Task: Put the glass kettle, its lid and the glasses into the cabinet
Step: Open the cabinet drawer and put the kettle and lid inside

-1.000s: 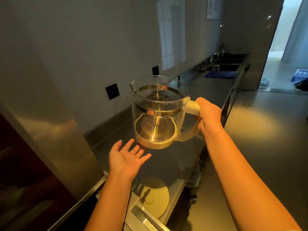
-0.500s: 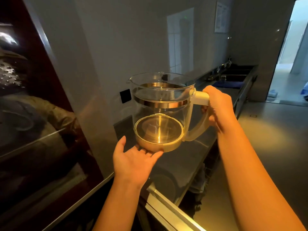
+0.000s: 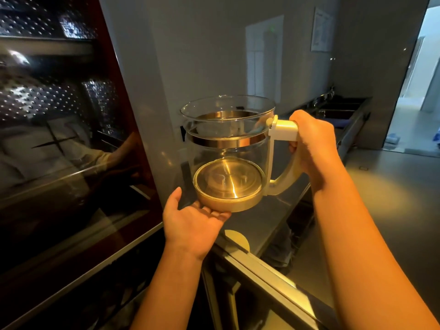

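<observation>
One clear glass kettle with a cream plastic handle, a cream base and a metal band round its body [image 3: 228, 148] is held in the air over a dark grey worktop [image 3: 269, 217], roughly upright, just right of the cabinet front. Its shiny steel floor shows through the glass.

Two bare hands are in view. The right hand [image 3: 312, 148] grips the kettle's handle on the right side, fingers [image 3: 294, 146] curled round the grip and closed tight on it. The left hand [image 3: 190, 225] lies palm up beneath the kettle, fingers straight and flat against the underside of the cream base, thumb spread out to the left, closed on nothing.

One tall dark glass-fronted cabinet with a red-brown frame [image 3: 59, 139] fills the left side; dotted metal panels and reflections show in its glass. One grey metal-framed panel [image 3: 262, 265] crosses the near foreground below the hands. One pale yellow round disc [image 3: 238, 239] lies on the worktop near the left wrist, partly hidden by that panel.

One black wall socket [image 3: 182, 133] shows on the grey wall behind the kettle. Far right along the worktop is one dark sink [image 3: 342, 108]. One white sheet [image 3: 321, 29] hangs high on the far wall; its print is too small to read. No brand or label can be read on the kettle
</observation>
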